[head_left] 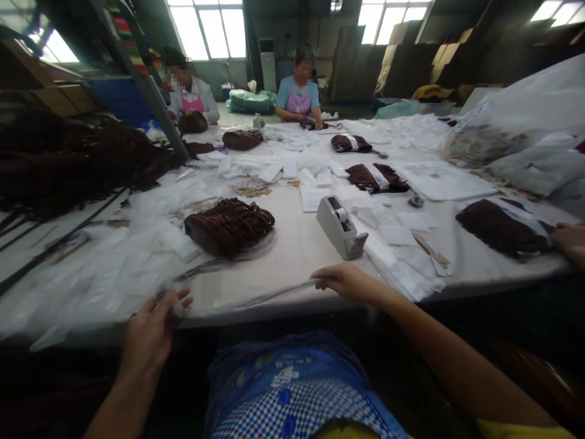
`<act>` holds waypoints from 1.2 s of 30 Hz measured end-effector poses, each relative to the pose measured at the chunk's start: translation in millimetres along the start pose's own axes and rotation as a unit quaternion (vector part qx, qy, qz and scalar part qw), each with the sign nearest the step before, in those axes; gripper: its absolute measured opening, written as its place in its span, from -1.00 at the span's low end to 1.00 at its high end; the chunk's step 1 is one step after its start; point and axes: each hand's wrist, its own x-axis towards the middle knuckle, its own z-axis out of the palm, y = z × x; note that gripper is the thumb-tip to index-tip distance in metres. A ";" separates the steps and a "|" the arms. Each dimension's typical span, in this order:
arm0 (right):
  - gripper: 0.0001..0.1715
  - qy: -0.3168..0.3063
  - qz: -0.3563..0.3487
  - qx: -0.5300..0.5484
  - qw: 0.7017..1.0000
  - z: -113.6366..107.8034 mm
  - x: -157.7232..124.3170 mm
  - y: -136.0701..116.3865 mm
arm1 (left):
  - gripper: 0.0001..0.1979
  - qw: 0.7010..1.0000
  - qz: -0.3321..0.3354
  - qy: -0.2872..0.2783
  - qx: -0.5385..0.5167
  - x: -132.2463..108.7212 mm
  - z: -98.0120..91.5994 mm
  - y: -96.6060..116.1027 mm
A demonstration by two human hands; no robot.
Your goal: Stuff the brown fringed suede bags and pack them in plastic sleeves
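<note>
A long thin greyish strap point(265, 297), blurred by motion, stretches between my two hands along the table's front edge. My right hand point(345, 282) pinches its right end. Closed around a bunched part at its other end is my left hand point(153, 329); the exact shape of that part is smeared. A dark brown fringed bag point(231, 228) lies on the table just beyond the strap, touched by neither hand. The dark strap running from my left hand passes close to the bag's lower edge. Beyond my right hand stands a grey tape dispenser point(340, 228).
More brown bags, some with white bands point(375, 177), lie farther back. White sheets point(402, 228) and clear plastic bags point(114, 268) spread over the white table point(292, 238). A neighbour's hand point(569, 241) touches a brown bag point(503, 227) at right. Two people work opposite.
</note>
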 end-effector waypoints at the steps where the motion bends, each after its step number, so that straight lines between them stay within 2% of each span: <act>1: -0.72 -0.055 0.003 0.039 0.998 -2.6 14.0 1.5 | -0.94 0.999 0.020 0.022 0.023 7.3 -13.2 1.6; 3: -0.67 -0.189 0.020 0.131 0.973 -5.2 45.8 5.2 | -0.95 0.992 0.036 0.055 0.107 23.9 -35.7 8.9; 5: -0.54 -0.291 0.043 0.187 0.937 -4.7 78.8 10.0 | -0.87 0.964 0.007 0.039 0.263 37.8 -52.6 20.5; 6: -0.50 -0.312 0.048 0.184 0.931 -3.7 94.1 12.7 | -0.78 0.932 -0.006 0.025 0.362 41.2 -58.0 26.8; 8: -0.47 -0.309 0.047 0.139 0.940 -1.1 119.0 17.4 | -0.61 0.840 0.013 0.030 0.542 36.3 -59.0 36.3; 9: -0.46 -0.296 0.046 0.116 0.947 0.3 128.1 19.0 | -0.55 0.794 0.069 0.067 0.601 27.9 -53.0 37.5; 10: -0.46 -0.288 0.048 0.100 0.951 1.9 135.0 19.7 | -0.52 0.763 0.144 0.112 0.620 16.4 -42.1 35.2; 11: -0.48 -0.286 0.054 0.093 0.952 3.6 140.0 19.6 | -0.56 0.754 0.251 0.133 0.592 3.0 -26.5 28.9; 12: -0.50 -0.289 0.061 0.092 0.951 5.5 143.5 18.7 | -0.60 0.759 0.345 0.088 0.545 -10.7 -6.9 18.7; 13: -0.53 -0.292 0.070 0.091 0.949 7.4 145.9 17.2 | -0.64 0.757 0.416 -0.009 0.503 -23.1 15.4 5.3; 14: -0.56 -0.298 0.081 0.093 0.947 8.9 147.5 15.5 | -0.67 0.746 0.459 -0.124 0.465 -32.8 38.9 -10.5; 15: -0.58 -0.304 0.092 0.097 0.943 9.8 148.3 13.9 | -0.67 0.732 0.466 -0.234 0.438 -39.1 61.8 -27.2; 16: -0.58 -0.309 0.102 0.101 0.940 9.7 148.2 13.0 | -0.65 0.720 0.462 -0.305 0.418 -41.6 82.4 -43.5; 18: -0.59 -0.324 0.127 0.122 0.930 5.0 143.9 13.7 | -0.62 0.716 0.445 -0.354 0.405 -36.8 112.1 -70.0; 20: -0.55 -0.318 0.153 0.182 0.918 -5.3 131.7 18.4 | -0.61 0.707 0.438 -0.375 0.409 -24.6 124.5 -83.4; 22: -0.44 -0.262 0.165 0.282 0.908 -17.5 111.4 25.8 | -0.59 0.702 0.433 -0.378 0.420 -11.8 123.7 -83.5; 25: -0.36 -0.076 0.147 0.428 0.888 -25.9 74.2 38.5 | -0.58 0.695 0.413 -0.372 0.457 -1.1 113.8 -70.3; 27: -0.36 0.048 0.142 0.457 0.877 -19.5 54.0 45.5 | -0.60 0.679 0.392 -0.375 0.494 -0.5 109.3 -61.4; 28: -0.37 0.097 0.144 0.439 0.882 -13.0 47.1 48.1 | -0.60 0.670 0.383 -0.379 0.511 -1.6 108.3 -58.3; 30: -0.36 0.162 0.145 0.341 0.915 3.2 41.1 50.7 | -0.59 0.655 0.371 -0.387 0.532 -6.2 108.1 -54.8; 32: -0.35 0.209 0.125 0.185 0.952 17.8 45.0 50.1 | -0.57 0.640 0.377 -0.407 0.532 -12.8 109.0 -53.9; 33: -0.35 0.230 0.111 0.102 0.962 22.9 50.0 49.0 | -0.57 0.629 0.385 -0.422 0.527 -16.5 109.4 -54.0; 36: -0.42 0.261 0.072 -0.084 0.959 27.6 70.4 44.5 | -0.61 0.589 0.411 -0.470 0.513 -27.1 109.8 -55.6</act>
